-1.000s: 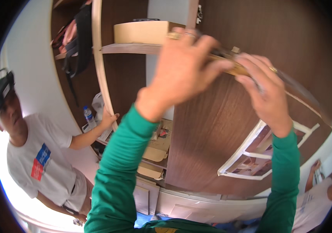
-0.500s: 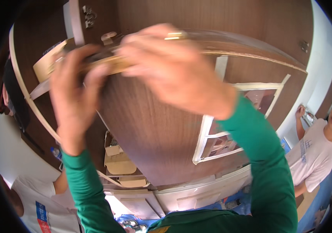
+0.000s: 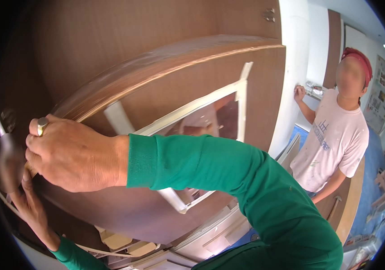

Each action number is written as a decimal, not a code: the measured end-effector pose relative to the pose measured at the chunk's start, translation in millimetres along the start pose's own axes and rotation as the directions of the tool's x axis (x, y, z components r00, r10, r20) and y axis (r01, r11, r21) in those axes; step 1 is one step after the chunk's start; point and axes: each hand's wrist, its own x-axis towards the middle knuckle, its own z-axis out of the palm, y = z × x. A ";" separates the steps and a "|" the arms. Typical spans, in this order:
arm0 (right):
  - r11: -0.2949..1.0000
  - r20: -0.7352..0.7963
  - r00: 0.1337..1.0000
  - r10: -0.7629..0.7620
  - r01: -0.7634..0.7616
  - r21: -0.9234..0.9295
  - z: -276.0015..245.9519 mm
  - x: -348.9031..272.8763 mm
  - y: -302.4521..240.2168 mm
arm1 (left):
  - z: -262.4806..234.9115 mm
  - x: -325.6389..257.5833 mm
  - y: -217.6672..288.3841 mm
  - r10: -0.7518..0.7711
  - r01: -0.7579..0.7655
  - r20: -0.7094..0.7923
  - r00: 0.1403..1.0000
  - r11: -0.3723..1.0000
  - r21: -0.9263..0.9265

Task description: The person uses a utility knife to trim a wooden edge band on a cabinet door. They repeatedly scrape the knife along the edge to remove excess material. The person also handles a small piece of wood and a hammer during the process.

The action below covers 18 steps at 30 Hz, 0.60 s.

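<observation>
My right hand [image 3: 78, 153], with a ring on one finger, is closed at the left end of a brown wood panel's pale top edge [image 3: 170, 74]. Its fingers curl in, and what they may pinch is hidden. Just beyond and below it, my left hand [image 3: 33, 209] reaches up toward the same corner. The left fingers are mostly smeared and covered by a blur. Below the edge, the brown panel [image 3: 264, 94] has a window opening framed in pale tape [image 3: 242, 112].
A person in a pink shirt [image 3: 329, 139] and red head covering stands at the right. Behind the panel is a brown cabinet back [image 3: 170, 27]. Cardboard boxes [image 3: 116, 238] and pale panels [image 3: 206, 234] sit below. Blue sheeting [image 3: 368, 193] covers the floor at right.
My view has swung right, so the hands now appear farther left. My right hand has turned and its fingers are curled in. The person at right shows more fully.
</observation>
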 end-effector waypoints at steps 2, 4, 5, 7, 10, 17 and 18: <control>1.000 0.026 0.999 -0.022 0.022 -0.011 -40.0 -24.7 21.5 | 25.2 1.5 27.7 -0.127 0.138 0.076 0.989 0.978 -0.157; 0.999 0.038 0.998 -0.042 0.042 -0.003 -72.7 -37.6 41.6 | 39.9 10.2 67.6 -0.104 0.120 0.108 0.989 0.981 -0.152; 0.999 0.040 0.998 -0.038 0.037 0.011 -85.1 -44.4 50.7 | 50.4 12.1 86.5 -0.119 0.134 0.090 0.989 0.973 -0.186; 0.999 0.024 0.999 -0.027 0.027 0.019 -115.8 -62.2 70.2 | 72.9 23.1 125.9 0.018 -0.012 0.080 0.997 0.997 -0.072; 0.999 -0.022 1.000 -0.016 0.017 0.029 -169.3 -95.8 102.3 | 99.8 39.4 190.4 0.080 -0.078 0.088 0.993 0.997 -0.023; 1.000 0.095 0.995 0.030 -0.030 0.001 -335.0 -172.4 191.8 | 194.5 79.4 376.7 0.208 -0.211 0.051 0.977 0.976 0.063; 0.997 0.153 0.988 0.021 -0.010 -0.074 -365.3 -189.5 208.9 | 221.1 83.3 411.5 0.217 -0.216 -0.009 0.976 0.976 0.027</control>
